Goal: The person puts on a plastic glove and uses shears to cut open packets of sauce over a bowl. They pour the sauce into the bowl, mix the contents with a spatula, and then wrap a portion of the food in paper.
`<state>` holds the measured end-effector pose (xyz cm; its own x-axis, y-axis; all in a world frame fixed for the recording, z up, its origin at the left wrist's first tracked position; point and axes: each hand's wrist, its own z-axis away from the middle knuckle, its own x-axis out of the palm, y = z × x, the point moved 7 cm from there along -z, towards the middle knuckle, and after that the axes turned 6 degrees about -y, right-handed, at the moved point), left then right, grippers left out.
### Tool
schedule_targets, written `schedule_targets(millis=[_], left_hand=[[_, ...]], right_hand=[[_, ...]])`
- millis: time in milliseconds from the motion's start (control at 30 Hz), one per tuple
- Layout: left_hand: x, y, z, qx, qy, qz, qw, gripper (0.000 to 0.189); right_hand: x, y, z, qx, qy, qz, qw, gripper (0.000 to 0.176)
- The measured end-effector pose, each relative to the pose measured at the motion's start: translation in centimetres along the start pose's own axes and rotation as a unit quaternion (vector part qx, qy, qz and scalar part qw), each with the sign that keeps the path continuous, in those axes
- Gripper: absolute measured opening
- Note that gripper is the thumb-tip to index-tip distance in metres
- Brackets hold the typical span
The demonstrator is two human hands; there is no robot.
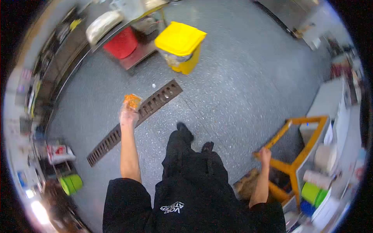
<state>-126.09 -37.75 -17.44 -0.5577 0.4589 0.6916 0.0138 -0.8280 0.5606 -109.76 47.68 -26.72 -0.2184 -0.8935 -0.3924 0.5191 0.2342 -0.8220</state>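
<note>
My left hand (128, 115), left of centre, pinches an orange packet (132, 101) poking out just above its fingers, over the floor drain (163, 95), while my right hand (265, 154), lower right, clenches the orange frame (309, 120).

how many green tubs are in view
2. One green tub stands at the lower left; the other sits at the lower right beside the orange frame. More may be hidden at the blurred edges.
</note>
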Motion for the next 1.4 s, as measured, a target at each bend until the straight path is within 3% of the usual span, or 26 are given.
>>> schedule_targets(millis=[33,67,100,167,233,333,367,400,433,467,500,567,633,700,767,833,933,967,1000,1033,1067,1200,1267,1333,1400], left_hand=[[-1.6,2.4,-0.7,0.021,0.048,0.012,0.999,0.034],[-3.8,4.1,-2.7,0.028,-0.004,-0.016,0.999,0.031],[-4.2,5.3,-3.4,0.040,0.021,-0.012,0.999,0.031],[-2.5,7.1,-4.9,0.049,0.057,-0.015,0.997,0.032],[-5.8,8.1,-10.7,0.050,0.069,-0.007,0.996,0.035],[-6.7,8.5,-15.9,0.019,0.084,0.012,0.996,0.031],[-6.9,8.5,-16.8,0.015,0.100,0.032,0.994,0.030],[-7.3,8.5,-18.2,0.014,0.113,0.052,0.992,0.030],[-7.9,8.5,-19.6,0.013,0.125,0.071,0.989,0.029],[-9.2,8.7,-21.8,0.039,0.099,0.072,0.992,0.028],[-11.4,8.6,-23.8,0.065,0.074,0.074,0.992,0.027],[-11.9,9.1,-25.8,0.096,0.043,0.085,0.991,0.025],[-10.1,9.7,-26.6,0.107,0.029,0.103,0.988,0.024],[-10.9,9.1,-29.3,0.080,0.086,0.088,0.989,0.025],[-11.1,8.5,-32.1,0.071,0.100,0.070,0.990,0.026],[-8.4,8.0,-35.0,0.084,0.073,0.053,0.992,0.027],[-5.8,5.2,-39.9,0.050,0.141,0.077,0.986,0.029],[-4.7,5.3,-41.4,0.036,0.152,-0.223,0.962,0.027],[-3.6,5.1,-43.3,0.017,0.148,-0.503,0.851,0.026],[-2.4,4.0,-44.2,-0.011,0.129,-0.635,0.761,0.024],[-1.2,3.0,-45.0,-0.030,0.109,-0.751,0.650,0.022],[8.1,-0.4,-51.9,-0.078,0.030,-0.786,0.613,0.018],[10.4,-4.1,-54.5,-0.083,0.097,-0.527,0.841,0.030],[16.9,-4.7,-56.4,-0.099,0.071,-0.361,0.925,0.051],[19.5,-5.9,-58.5,-0.180,0.080,-0.260,0.945,0.061]], right_hand=[[1.7,-5.6,-4.7,-0.016,-0.004,0.008,1.000,0.027],[3.9,-11.1,-8.5,-0.031,-0.006,0.013,0.999,0.028],[7.2,-15.9,-11.5,-0.043,-0.020,0.016,0.999,0.027],[14.3,-22.1,-14.2,-0.086,-0.049,0.042,0.994,0.027],[22.1,-27.1,-14.2,-0.158,-0.083,0.099,0.979,0.027],[32.5,-21.7,-16.6,-0.165,-0.221,0.232,0.933,0.026],[34.8,-18.4,-16.4,-0.166,-0.280,0.200,0.924,0.026],[36.6,-18.4,-14.2,-0.062,-0.336,0.259,0.903,0.029],[37.6,-17.7,-12.1,0.053,-0.343,0.211,0.914,0.026],[37.9,-15.2,-11.3,0.138,-0.366,0.279,0.877,0.028],[39.0,-16.7,-9.8,-0.169,-0.408,0.498,0.747,0.026],[39.4,-15.8,-7.8,-0.393,-0.423,0.608,0.544,0.026],[39.1,-11.9,-11.0,-0.274,-0.486,0.541,0.629,0.027],[40.1,-10.4,-14.3,-0.146,-0.531,0.458,0.698,0.029],[41.2,-11.2,-16.8,-0.102,-0.537,0.452,0.705,0.030],[44.9,-18.7,-19.2,-0.148,-0.515,0.532,0.656,0.030],[50.3,-22.2,-24.4,-0.329,-0.430,0.596,0.593,0.029],[50.8,-23.4,-27.6,-0.173,-0.437,0.486,0.737,0.030],[52.1,-26.0,-29.5,-0.005,-0.418,0.349,0.839,0.031],[52.5,-27.4,-29.7,0.172,-0.372,0.194,0.891,0.032],[53.5,-30.2,-29.8,0.189,-0.357,0.172,0.899,0.032],[58.1,-38.7,-33.0,0.191,-0.348,0.144,0.906,0.033],[58.2,-40.2,-34.1,0.178,-0.366,0.170,0.898,0.033],[58.5,-41.6,-35.5,0.165,-0.380,0.203,0.887,0.033],[58.6,-42.8,-37.1,0.164,-0.378,0.252,0.876,0.032]])
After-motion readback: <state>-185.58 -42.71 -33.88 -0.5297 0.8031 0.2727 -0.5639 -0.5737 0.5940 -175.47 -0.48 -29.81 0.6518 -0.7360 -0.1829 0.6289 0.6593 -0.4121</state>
